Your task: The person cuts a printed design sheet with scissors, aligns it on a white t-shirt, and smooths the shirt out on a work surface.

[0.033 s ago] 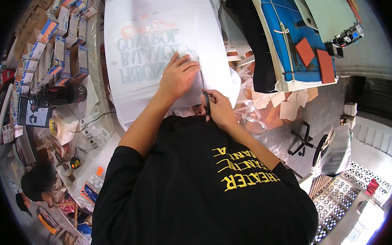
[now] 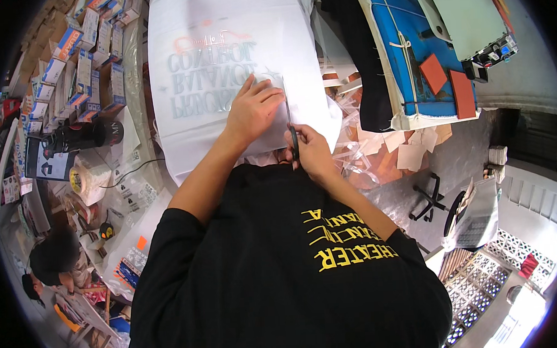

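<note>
While the white printed fabric (image 2: 196, 135) spread before the torso (image 2: 276, 267) is touched by the left hand (image 2: 255, 113), its fingers extended and nothing grasped, black-handled scissors (image 2: 294, 144) are held in the curled right hand (image 2: 311, 150), blades pointed away over the fabric's right part.

Wide fisheye view, bright overall, darkening to black around the rim. Strong white light glares at four o'clock from an opening (image 2: 515, 319), washing out detail. White cloth (image 2: 273, 50) at twelve o'clock nears overexposure; folds of the black shirt (image 2: 270, 267) at six sink into darkness. Boxes (image 2: 81, 64) at ten bow with lens distortion.
</note>
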Motion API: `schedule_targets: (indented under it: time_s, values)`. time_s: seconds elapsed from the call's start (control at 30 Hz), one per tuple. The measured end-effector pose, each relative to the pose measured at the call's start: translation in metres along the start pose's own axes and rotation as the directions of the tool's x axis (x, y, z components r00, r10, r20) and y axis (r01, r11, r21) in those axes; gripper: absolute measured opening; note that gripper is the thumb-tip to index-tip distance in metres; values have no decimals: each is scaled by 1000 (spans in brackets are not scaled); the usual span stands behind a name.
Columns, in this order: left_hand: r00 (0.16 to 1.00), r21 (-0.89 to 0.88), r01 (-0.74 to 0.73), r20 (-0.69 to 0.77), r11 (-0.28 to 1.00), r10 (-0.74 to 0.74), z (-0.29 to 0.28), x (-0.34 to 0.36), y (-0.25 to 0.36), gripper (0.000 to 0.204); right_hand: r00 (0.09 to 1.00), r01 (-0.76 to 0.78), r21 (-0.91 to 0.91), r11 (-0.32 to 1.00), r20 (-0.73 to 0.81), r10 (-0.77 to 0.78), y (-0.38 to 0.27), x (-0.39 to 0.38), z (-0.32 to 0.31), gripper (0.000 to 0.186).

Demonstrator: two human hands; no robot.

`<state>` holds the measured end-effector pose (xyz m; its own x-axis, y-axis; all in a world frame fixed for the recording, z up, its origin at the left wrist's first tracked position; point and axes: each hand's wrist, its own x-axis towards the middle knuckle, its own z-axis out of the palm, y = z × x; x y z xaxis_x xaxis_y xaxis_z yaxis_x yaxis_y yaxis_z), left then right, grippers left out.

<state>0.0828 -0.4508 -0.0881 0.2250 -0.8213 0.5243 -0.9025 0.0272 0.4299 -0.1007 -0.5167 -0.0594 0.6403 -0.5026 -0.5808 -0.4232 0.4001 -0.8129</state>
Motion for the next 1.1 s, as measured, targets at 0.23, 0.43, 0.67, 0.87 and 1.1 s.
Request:
schedule_targets:
  time_s: [0.23, 0.43, 0.67, 0.87, 1.1]
  values:
    - [999, -70, 18, -28, 997, -19, -13, 2, 17, 22, 999, 12, 38, 999, -40, -10, -8, 13, 5, 39]
    - [998, -72, 16, -65, 997, -21, -20, 0, 22, 19, 997, -9, -4, 1000, -72, 8, -25, 13, 11, 26]
    - [993, -101, -12, -122, 995, 0, -58, 6, 57, 18, 989, 115, 20, 993, -92, -113, -48, 73, 4, 29]
    - [994, -192, 99, -16, 976, -104, -68, -6, 71, 34, 952, 213, -179, 961, -183, -245, -57, 99, 6, 32]
    - [752, 393, 620, -52, 679, -657, -80, -49, 33, 65, 934, 88, -271, 959, -313, -174, -60, 79, -54, 35]
